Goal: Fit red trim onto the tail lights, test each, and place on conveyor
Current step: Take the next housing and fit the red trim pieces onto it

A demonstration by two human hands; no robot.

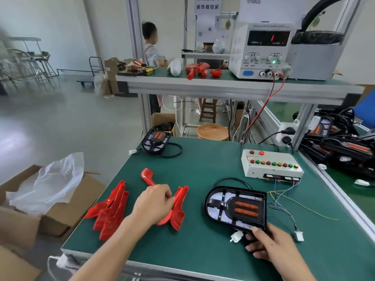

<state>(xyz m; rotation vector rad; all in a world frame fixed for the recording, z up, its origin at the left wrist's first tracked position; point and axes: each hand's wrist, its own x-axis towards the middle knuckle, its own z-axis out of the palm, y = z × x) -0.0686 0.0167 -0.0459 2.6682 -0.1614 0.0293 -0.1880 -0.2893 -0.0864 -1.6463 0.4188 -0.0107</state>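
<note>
Two hands work on the green bench (pixel 203 246). Left hand (pixel 155 203) has fingers curled round a red trim (pixel 151 182) beside a small trim pile (pixel 179 209). Right hand (pixel 267 245) pinches the near edge of a tail light (pixel 236 207) lying flat, just right of the trims. More trims (pixel 110 209) lie left.

Both forearms are bare and reach up from the bottom edge of the frame. The left arm runs diagonally from lower left toward the centre, wrist straight, back of the left hand (pixel 155 202) facing up, fingers curled with the tips pinched together at its right side. The right hand (pixel 268 243) sits at lower right, knuckles up, fingers bent and thumb pressed forward in a grip.
</note>
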